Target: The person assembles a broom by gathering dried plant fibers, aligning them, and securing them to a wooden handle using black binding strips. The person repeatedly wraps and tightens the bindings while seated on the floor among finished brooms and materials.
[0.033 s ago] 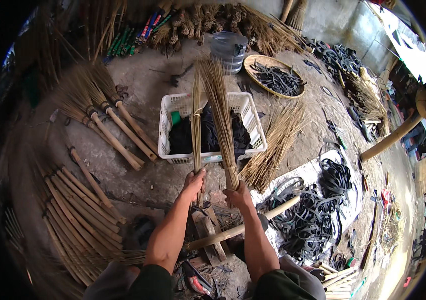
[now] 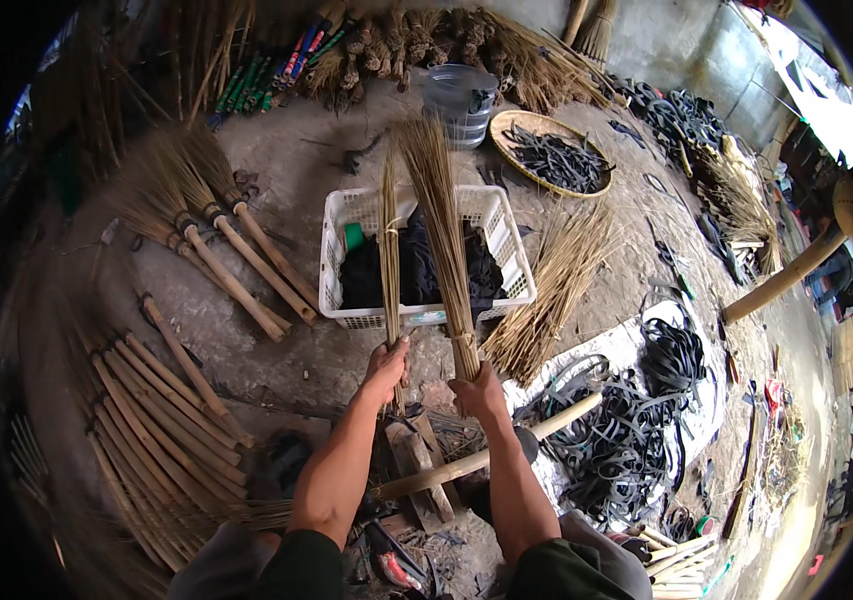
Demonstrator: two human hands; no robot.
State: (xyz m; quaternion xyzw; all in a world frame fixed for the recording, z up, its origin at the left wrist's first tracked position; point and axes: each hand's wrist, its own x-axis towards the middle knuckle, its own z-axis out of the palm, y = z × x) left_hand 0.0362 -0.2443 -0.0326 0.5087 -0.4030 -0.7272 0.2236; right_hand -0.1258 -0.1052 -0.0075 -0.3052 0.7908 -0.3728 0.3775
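Head view: my left hand [image 2: 386, 370], fingers closed, grips a thin, pale-tan straw bundle [image 2: 391, 260]; my right hand [image 2: 481, 393] clasps a thicker, brown straw bundle [image 2: 438, 220], before the far white plastic crate [image 2: 351, 318]. Grips unchanged; bundles remain separate.

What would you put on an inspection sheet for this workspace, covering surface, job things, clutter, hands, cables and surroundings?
Surface: rough grey floor, dark scraps scattered on it.
Job things: thin bundle and thick bundle of dry stalks, both held up, partly hiding a white crate with dark material inside.
Clutter: tangled black strips on a white sheet; loose stalks right of the crate.
Hands: left hand closed around the thin bundle; right hand closed around the thick bundle.
Cables: nothing seen that is clearly a cable.
Surroundings: brooms on the left; see-through tub and round basket beyond the crate.
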